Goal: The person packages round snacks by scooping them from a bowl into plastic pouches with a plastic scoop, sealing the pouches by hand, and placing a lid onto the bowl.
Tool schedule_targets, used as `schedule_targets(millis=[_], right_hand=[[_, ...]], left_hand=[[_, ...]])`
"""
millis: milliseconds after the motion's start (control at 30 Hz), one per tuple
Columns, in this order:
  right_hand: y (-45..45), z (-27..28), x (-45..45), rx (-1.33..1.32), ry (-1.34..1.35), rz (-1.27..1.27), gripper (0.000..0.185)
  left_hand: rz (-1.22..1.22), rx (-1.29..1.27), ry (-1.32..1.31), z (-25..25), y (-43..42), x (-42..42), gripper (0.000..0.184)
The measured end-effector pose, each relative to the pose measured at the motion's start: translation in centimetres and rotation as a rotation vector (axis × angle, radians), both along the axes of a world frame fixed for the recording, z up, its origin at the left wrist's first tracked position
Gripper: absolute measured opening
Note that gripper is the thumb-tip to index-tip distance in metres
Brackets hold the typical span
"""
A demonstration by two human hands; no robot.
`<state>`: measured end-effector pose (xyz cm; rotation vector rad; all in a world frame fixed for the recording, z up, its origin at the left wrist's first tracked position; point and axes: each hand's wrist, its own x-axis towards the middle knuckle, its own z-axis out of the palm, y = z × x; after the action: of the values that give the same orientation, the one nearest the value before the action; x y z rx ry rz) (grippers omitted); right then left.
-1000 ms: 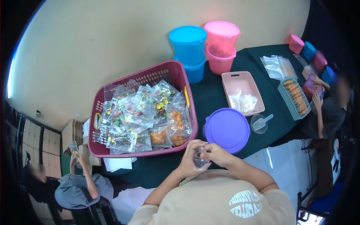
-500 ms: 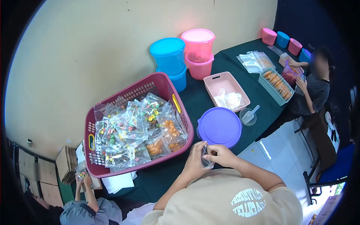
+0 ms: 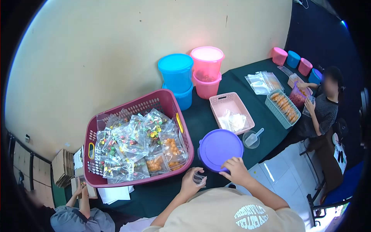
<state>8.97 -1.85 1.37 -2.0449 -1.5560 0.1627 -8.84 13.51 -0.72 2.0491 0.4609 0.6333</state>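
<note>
2 hands work above the near edge of the green-covered worktop (image 3: pixel 197 121): the left hand (image 3: pixel 189 183) grasps a piece of clear plastic (image 3: pixel 198 179), which lies between its curled fingers and thumb, on the side facing the right hand (image 3: pixel 237 171); whether it is a bag or a cup I cannot tell. The right grip has its fingertips on the near edge of the round purple lid (image 3: pixel 221 149), and I cannot tell whether it is clenched on that edge or only touching. Half a second earlier the 2 hands were together at the clear plastic, near the lid; now they are apart, the left keeping the plastic and the right at the lid. Counted out, there is 1 large maroon basket (image 3: pixel 170 102) heaped with filled bags (image 3: pixel 133 143), too overlapped to number; 2 stacked blue tubs (image 3: pixel 176 73) and 2 stacked pink tubs (image 3: pixel 207 63) by the wall; 1 pale pink tray (image 3: pixel 228 102) with clear packets (image 3: pixel 234 121) in it; 1 scoop (image 3: pixel 259 132) in 1 clear bowl (image 3: pixel 253 146); and 1 grey-green basket (image 3: pixel 275 113) holding a row of orange packs (image 3: pixel 284 105). Beyond lie flat clear bags (image 3: pixel 262 82), and 4 small containers (image 3: pixel 280 57) stand at the far end. 2 other people show, 1 at each side.
</note>
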Motion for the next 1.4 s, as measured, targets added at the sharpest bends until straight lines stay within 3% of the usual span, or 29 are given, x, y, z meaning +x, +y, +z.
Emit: schedule_targets(millis=[267,433,567,800,1033,1300,1400], right_hand=[[-0.6,-3.5,3.1,0.002,-0.143,0.219,0.012],[-0.4,1.3,5.7,0.089,0.038,0.291,0.012],[2.0,7.1,11.0,0.217,0.007,0.4,0.014],[20.5,9.5,21.3,0.511,-0.46,0.426,0.015],[39.4,12.9,25.0,0.439,-0.596,0.28,0.015],[44.8,10.6,26.0,0.205,-0.427,0.26,0.021],[41.5,9.1,24.6,0.655,-0.334,0.216,0.032]], left_hand=[[0.206,-0.097,0.099,-0.7,0.0,1.4,0.05],[0.37,-0.025,0.097,-0.7,-1.0,2.9,0.053],[0.552,-0.04,0.104,-0.1,-3.6,4.4,0.052],[0.839,-0.039,0.012,-0.6,-9.2,6.1,0.049],[1.098,-0.119,0.059,-2.3,-15.2,7.0,0.049],[1.236,-0.151,0.078,-1.6,-17.5,7.5,0.05],[1.195,-0.17,0.134,-1.1,-17.4,8.2,0.049]])
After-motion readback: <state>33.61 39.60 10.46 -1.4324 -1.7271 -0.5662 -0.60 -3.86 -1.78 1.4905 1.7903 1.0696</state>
